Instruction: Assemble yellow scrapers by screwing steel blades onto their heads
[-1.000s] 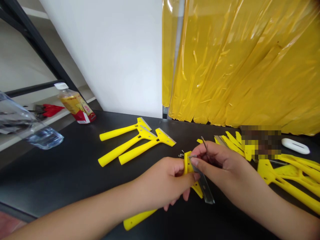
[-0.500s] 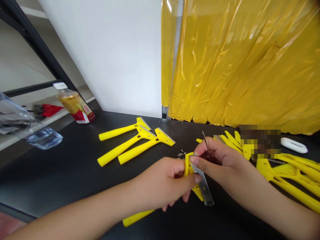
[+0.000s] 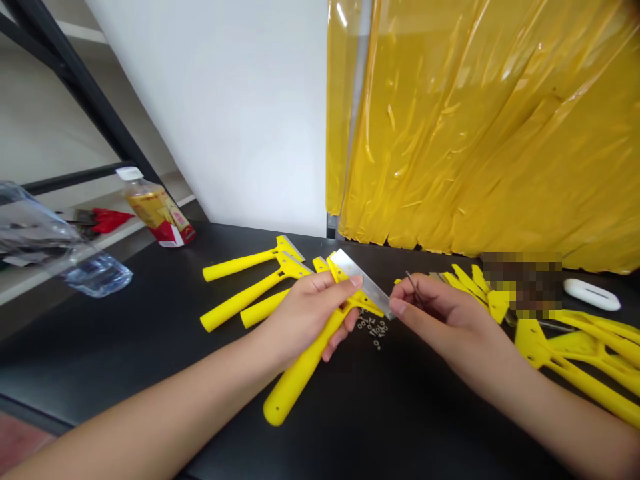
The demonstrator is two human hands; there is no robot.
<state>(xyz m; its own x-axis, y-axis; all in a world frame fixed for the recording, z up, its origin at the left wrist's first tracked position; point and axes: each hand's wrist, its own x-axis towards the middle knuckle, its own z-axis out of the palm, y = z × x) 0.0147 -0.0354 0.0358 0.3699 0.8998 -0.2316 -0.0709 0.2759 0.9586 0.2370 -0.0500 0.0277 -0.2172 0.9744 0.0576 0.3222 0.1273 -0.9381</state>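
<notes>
My left hand (image 3: 305, 313) grips a yellow plastic scraper (image 3: 300, 363) near its head, handle pointing toward me. A flat metal blade (image 3: 363, 281) lies along the scraper's head, my left fingertips resting on its far end. My right hand (image 3: 440, 313) pinches a thin metal tool (image 3: 411, 280) and its forefinger touches the blade's right end. Small screws (image 3: 375, 328) lie scattered on the black table (image 3: 150, 347) just under both hands.
Three finished yellow scrapers (image 3: 250, 283) lie behind my left hand. A pile of yellow scraper bodies (image 3: 575, 333) sits at the right with a white case (image 3: 591, 294). A drink bottle (image 3: 157, 213) and a clear bottle (image 3: 65, 253) stand left. Yellow plastic sheeting (image 3: 475, 127) hangs behind.
The scraper has been turned from upright to flat, handle now toward me, and lifted farther away. The blade now sits across its head instead of hanging down from my right fingers.
</notes>
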